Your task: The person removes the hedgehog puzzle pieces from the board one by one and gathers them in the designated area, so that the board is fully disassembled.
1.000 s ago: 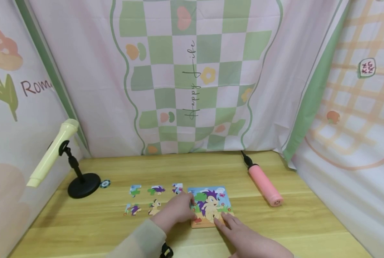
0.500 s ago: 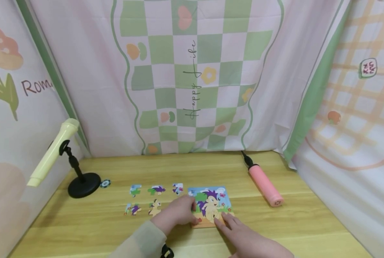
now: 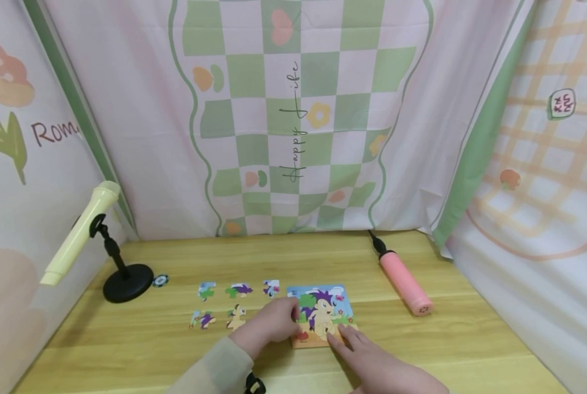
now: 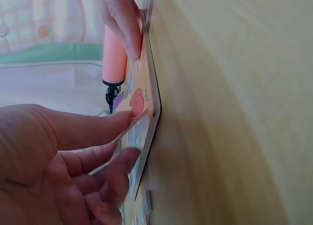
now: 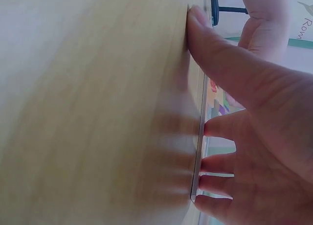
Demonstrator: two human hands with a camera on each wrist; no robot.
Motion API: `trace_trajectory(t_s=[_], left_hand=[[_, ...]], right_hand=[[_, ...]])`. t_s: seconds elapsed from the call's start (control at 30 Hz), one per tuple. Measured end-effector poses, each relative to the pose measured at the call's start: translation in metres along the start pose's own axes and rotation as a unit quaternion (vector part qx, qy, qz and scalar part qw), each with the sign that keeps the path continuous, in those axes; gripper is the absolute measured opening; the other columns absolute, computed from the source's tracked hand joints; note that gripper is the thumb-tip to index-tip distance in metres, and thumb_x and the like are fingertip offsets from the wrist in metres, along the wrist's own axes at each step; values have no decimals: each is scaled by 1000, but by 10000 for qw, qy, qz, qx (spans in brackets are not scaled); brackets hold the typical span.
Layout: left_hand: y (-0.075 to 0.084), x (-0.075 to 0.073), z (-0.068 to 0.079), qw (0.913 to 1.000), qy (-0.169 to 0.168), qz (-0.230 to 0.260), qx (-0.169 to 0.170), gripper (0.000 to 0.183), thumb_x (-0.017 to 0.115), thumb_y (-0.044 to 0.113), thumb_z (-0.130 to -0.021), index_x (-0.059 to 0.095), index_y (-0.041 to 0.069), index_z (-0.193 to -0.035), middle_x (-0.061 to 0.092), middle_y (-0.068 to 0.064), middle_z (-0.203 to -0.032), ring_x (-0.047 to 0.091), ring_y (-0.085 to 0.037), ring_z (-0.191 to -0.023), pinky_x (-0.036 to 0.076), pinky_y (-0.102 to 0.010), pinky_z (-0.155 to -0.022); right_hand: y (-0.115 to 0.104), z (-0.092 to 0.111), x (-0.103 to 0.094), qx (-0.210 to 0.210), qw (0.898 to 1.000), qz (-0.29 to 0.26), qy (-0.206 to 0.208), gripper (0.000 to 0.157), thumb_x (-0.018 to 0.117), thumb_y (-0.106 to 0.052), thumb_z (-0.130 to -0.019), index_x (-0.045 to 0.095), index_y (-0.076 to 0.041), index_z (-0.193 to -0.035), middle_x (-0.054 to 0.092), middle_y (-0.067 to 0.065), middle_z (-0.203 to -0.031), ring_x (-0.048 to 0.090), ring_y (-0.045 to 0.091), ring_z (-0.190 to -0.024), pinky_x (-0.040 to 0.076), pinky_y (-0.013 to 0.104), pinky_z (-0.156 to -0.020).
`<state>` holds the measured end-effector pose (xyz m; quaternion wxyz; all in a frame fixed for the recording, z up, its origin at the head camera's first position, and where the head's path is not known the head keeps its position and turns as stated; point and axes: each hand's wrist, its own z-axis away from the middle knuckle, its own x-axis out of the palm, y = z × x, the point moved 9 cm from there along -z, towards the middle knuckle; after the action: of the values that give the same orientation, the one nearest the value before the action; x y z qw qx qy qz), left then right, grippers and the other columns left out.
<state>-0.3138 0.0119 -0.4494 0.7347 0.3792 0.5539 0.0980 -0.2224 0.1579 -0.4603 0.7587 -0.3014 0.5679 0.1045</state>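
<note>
Left-hand pinch: we see the left hand [image 3: 275, 320] pinching the flat, orange-beige puzzle piece with a red figure [image 4: 138, 101] between thumb and fingers; the far fingertip is partly hidden.
Piece's place: lower left corner of the square hedgehog-picture board [image 3: 318, 345], just below centre of the head view; it looks tilted against it.
Right-hand spread: our right hand [image 3: 369, 354] lies with fingers straight and apart, fingertips touching the board's lower right side.
Handling: we judge the piece light, stiff and thin, probably smooth; its knobs might bend or chip if levered.
Where to hold: by its outer edge, thumb on the print, with the board steadied opposite.
Loose pieces: five show left of the board, including a green-and-purple one [image 3: 243, 289].
Farther out: a pink cylindrical pump [image 3: 405, 282], right; a cream plastic microphone [image 3: 81, 232], left.
</note>
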Motion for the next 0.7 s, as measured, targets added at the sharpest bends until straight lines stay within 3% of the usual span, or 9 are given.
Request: trace_trajectory(t_s=[0.37, 0.7], left_hand=[[-5, -7, 0, 9963, 122, 733, 431, 17, 69, 1, -85, 59, 14, -80, 57, 1, -79, 53, -16, -73, 48, -30, -64], [-29, -45, 31, 9956, 214, 855, 331, 13, 68, 0, -86, 60, 10, -84, 57, -2, -82, 54, -18, -77, 50, -32, -66]], right_hand=[[3, 1, 1, 105, 9999, 20, -104, 107, 65, -73, -72, 35, -10, -153, 27, 27, -154, 29, 47, -138, 35, 63, -102], [2, 1, 0, 263, 9993, -128, -213, 106, 68, -72, -71, 35, -13, -153, 27, 24, -155, 29, 46, -139, 35, 62, -102]])
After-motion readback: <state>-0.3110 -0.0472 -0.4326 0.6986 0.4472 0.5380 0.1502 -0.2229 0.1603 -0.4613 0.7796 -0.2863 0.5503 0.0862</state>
